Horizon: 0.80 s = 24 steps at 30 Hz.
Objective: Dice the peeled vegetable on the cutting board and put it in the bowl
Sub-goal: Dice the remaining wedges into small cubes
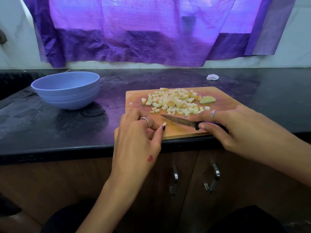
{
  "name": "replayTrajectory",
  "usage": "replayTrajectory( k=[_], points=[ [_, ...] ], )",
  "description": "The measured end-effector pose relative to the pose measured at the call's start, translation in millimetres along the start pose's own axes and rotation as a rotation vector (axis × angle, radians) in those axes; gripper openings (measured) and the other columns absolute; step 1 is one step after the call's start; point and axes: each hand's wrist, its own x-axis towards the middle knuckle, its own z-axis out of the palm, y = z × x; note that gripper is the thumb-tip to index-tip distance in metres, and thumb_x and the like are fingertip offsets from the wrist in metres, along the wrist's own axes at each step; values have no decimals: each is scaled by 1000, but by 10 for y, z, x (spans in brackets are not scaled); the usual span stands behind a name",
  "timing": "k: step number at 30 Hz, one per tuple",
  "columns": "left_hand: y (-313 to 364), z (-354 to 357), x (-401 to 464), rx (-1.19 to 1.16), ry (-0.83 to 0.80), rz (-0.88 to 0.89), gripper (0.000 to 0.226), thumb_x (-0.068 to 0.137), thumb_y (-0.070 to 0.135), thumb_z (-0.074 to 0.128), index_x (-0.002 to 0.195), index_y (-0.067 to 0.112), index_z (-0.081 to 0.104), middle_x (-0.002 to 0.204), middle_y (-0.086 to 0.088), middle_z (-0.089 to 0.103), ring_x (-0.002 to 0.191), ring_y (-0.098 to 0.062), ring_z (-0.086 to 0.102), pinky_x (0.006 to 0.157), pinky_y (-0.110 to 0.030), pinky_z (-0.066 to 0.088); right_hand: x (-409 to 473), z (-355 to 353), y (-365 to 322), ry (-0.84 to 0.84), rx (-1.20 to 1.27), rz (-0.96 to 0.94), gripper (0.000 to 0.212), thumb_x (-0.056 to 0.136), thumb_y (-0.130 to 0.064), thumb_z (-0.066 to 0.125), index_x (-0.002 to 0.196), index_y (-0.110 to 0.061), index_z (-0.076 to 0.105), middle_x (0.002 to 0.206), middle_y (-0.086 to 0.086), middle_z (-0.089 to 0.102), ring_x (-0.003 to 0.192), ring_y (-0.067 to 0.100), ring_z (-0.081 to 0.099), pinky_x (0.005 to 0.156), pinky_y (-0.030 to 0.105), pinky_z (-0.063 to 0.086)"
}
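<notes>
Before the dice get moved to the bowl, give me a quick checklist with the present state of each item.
1. Dicing finished: not ok; a larger uncut wedge lies at the far right of the pale diced pieces.
2. Round blue bowl upright, within reach left of the wooden cutting board: ok.
3. Bowl empty: cannot tell; inside hidden.
4. Black-handled knife under control: ok; right hand has a grip on the handle.
5. Left hand clear of the blade: ok; it pinches one small cube.
6. Board on the black counter: ok.

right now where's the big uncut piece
In the head view it lies at the far right of the cutting board, just right of the diced pile: the uncut piece.
</notes>
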Motion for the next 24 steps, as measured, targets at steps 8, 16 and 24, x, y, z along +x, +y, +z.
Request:
replayTrajectory(
  k=[8,16,24],
  points=[
    [17,-18,-38,1,-17,-24,12,84,23,65,72,22,67,93,14,52,94,-8,42,83,-40,43,-80,49,-40,25,148,-19,40,87,-58,31,118,-52,57,90,7,69,81,25,66,71,46,53],
    [43,-33,-20,-23,1,-23,16,82,21,70,67,26,64,90,15,51,93,-10,44,79,-37,42,-42,86,-68,1,160,-12,39,84,-51,36,118,-53,56,76,-11,69,69,8,59,67,22,45],
    [23,-1,-28,-18,33,-22,13,82,21,70,69,22,66,89,13,51,92,-10,44,80,-39,42,-34,23,-100,-13,11,-51,36,89,-47,34,121,-54,51,104,-12,66,96,10,59,81,27,46]
  ],
)
